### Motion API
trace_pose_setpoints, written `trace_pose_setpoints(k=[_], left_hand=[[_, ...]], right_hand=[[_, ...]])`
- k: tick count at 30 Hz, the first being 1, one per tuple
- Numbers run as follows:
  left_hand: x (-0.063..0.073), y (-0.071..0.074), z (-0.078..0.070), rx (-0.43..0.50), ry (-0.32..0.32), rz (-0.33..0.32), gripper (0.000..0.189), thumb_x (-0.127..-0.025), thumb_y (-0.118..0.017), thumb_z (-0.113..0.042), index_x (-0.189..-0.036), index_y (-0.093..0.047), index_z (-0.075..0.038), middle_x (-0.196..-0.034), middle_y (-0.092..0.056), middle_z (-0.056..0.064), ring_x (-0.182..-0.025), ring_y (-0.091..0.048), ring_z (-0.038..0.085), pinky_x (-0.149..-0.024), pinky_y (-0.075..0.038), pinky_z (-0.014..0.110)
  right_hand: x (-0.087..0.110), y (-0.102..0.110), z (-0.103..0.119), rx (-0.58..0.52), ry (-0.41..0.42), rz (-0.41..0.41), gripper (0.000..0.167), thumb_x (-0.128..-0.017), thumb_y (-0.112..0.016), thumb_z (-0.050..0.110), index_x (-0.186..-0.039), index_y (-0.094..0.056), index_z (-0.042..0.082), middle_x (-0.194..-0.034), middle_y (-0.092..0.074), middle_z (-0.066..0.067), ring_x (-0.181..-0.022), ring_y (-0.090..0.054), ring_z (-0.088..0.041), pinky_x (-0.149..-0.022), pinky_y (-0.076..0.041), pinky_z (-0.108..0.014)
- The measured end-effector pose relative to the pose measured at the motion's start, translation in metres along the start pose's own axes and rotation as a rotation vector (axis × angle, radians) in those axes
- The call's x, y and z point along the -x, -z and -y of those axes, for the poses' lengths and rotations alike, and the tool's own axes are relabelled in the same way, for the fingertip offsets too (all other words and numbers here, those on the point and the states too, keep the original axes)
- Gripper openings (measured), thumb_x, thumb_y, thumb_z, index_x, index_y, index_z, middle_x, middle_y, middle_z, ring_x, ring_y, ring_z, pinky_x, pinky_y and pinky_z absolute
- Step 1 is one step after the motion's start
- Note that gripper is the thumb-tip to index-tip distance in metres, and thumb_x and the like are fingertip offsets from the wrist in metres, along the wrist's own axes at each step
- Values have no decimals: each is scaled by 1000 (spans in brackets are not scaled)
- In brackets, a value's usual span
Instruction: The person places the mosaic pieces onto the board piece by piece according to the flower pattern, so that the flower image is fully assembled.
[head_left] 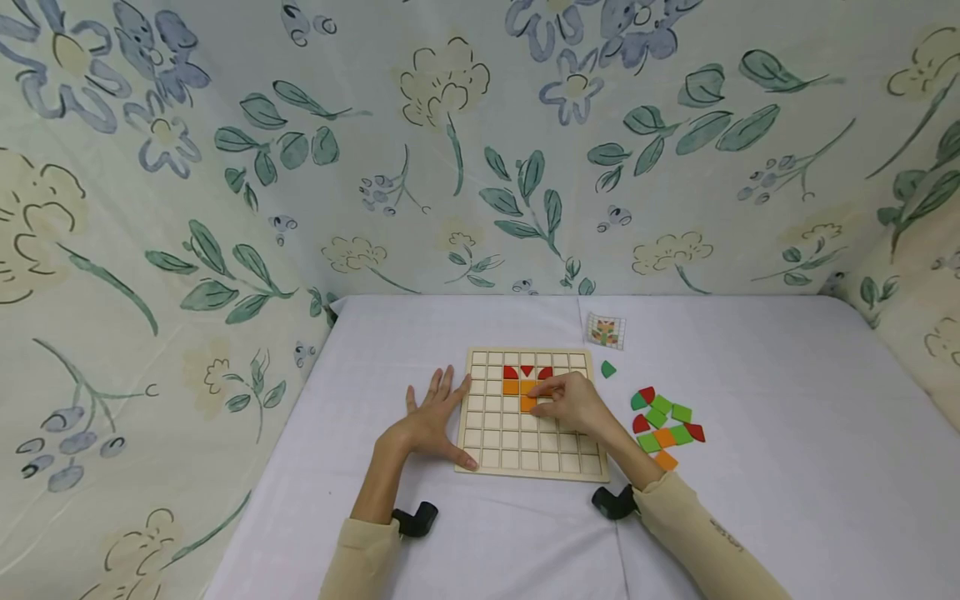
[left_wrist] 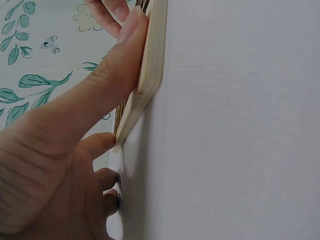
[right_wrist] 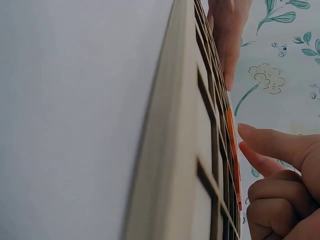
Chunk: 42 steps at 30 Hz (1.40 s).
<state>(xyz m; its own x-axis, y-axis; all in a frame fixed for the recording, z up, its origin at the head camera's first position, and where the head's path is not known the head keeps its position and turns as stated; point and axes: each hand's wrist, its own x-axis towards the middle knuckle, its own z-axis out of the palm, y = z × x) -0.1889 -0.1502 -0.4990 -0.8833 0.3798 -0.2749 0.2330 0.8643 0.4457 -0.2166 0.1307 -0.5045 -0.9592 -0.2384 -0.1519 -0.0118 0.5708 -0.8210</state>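
A pale wooden grid board (head_left: 491, 458) lies on the white-covered table. My left hand (head_left: 431, 423) is spread at its left side; the thumb (left_wrist: 131, 37) touches the front corner and the fingertips are by the left edge. Over the middle of the board is my right hand (head_left: 576, 404), its thumb and index finger at opposite edges of an orange square tile (head_left: 527, 404). The remaining fingers (right_wrist: 275, 195) are curled. Above that tile sit more orange squares (head_left: 511, 387) and a row of red pieces (head_left: 511, 372); the right hand partly covers this group.
Right of the board lie loose green, red and orange tiles (head_left: 681, 412). A green piece (head_left: 607, 368) lies by the upper right corner. Behind it is a small pattern card (head_left: 605, 331). Floral cloth (head_left: 465, 167) surrounds the table at the back and left.
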Motion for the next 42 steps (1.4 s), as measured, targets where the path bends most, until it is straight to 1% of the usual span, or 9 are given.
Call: trace_pose_setpoints(k=[1,5,6,8,13,21,27,34,42], left_hand=[[0,0,0,0,0,1,144,-59,-97,-56,-168,-9,-20,-174,10,18,-162,14,37,-120,9,78],[0,0,0,-2,1,5,144,-59,-97,-56,-168,-9,-20,-174,10,18,-162,14,37,-120,9,78],[-1,-1,0,-2,2,6,144,-59,-97,-56,-168,-9,-20,-174,10,18,-162,14,37,-120,9,78],[-1,-1,0,0,4,6,145,-59,-97,-56,-168,-9,-20,-174,10,18,-162,14,37,-119,9,79],[-2,-2,0,1,3,3,145,-59,-97,-56,-168,-9,-20,-174,10,17,-162,14,38,-120,9,78],[-2,-3,1,6,2,0,144,-59,-97,-57,-168,-10,-21,-174,10,17,-162,15,37,-120,10,78],[-3,-3,1,-1,7,-4,144,-59,-97,-57,-168,-10,-20,-174,10,17,-162,14,38,-120,10,78],[-3,-2,1,16,0,-5,144,-59,-97,-57,-168,-12,-19,-174,9,18,-162,14,38,-119,11,78],[-1,-2,1,38,-3,4,144,-59,-97,-57,-168,-11,-18,-174,10,18,-162,15,38,-119,14,77]], right_hand=[[0,1,0,-3,-2,-3,20,-82,-88,15,-101,-82,11,-66,-52,4,-57,-32,-13,-52,-23,-23],[4,8,-3,-26,-7,3,22,-85,-86,22,-105,-82,13,-68,-53,3,-55,-33,-12,-50,-24,-23],[6,11,-3,-38,-11,0,23,-85,-86,22,-106,-81,12,-64,-49,4,-53,-32,-12,-49,-24,-23],[9,17,-4,-45,-3,1,26,-87,-84,22,-110,-80,9,-57,-34,3,-49,-29,-11,-47,-23,-22],[18,38,-9,-31,14,-33,29,-90,-81,19,-114,-78,4,-57,-29,4,-50,-24,-12,-47,-21,-22],[32,80,-31,-6,-76,-80,34,-92,-79,20,-121,-75,4,-58,-27,5,-50,-23,-11,-45,-21,-23],[43,104,-47,17,-117,-114,37,-93,-76,19,-125,-72,1,-59,-33,3,-50,-31,-11,-46,-27,-24],[51,119,-62,48,-154,-146,40,-94,-77,22,-127,-70,1,-60,-35,3,-51,-35,-12,-46,-28,-25],[55,123,-73,51,-196,-107,40,-93,-77,19,-127,-70,0,-60,-34,4,-52,-36,-12,-47,-29,-24]])
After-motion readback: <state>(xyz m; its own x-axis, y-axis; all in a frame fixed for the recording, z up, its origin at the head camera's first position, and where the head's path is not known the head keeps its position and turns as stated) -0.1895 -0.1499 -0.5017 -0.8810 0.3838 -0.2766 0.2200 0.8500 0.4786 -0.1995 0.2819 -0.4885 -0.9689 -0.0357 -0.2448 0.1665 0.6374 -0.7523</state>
